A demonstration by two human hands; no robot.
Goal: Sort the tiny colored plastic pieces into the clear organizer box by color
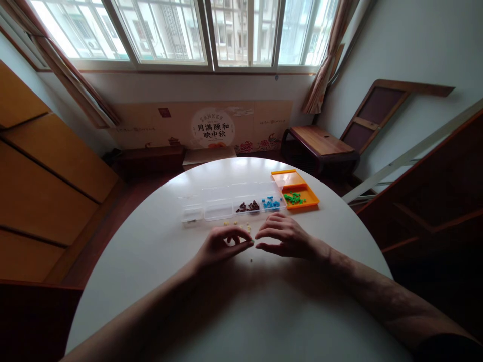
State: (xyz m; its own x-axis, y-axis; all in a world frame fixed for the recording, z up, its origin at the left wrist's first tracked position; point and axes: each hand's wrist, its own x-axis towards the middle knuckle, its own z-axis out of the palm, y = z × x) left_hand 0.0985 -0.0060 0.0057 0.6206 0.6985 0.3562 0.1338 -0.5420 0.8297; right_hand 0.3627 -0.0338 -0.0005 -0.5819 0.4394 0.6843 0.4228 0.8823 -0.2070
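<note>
Above the white table, my left hand (221,245) pinches a tiny pale-green piece (252,242) between thumb and forefinger. My right hand (285,236) is just to the right of it, fingers apart and a small gap short of the piece; I see nothing in its grasp. Several small pale-yellow pieces (248,227) lie on the table just beyond the fingertips. One tiny dark piece (251,260) rests nearer to me. Behind the hands stands a clear plastic compartment box (219,217) with its lid up, holding dark brown pieces (253,206) and blue pieces (270,203).
An orange tray (312,200) with green pieces (294,198) adjoins the clear box's right end. The round white table (158,241) has a curved far edge. Beyond it are a wooden stool-like table (320,140), a printed cardboard panel (143,120) and windows.
</note>
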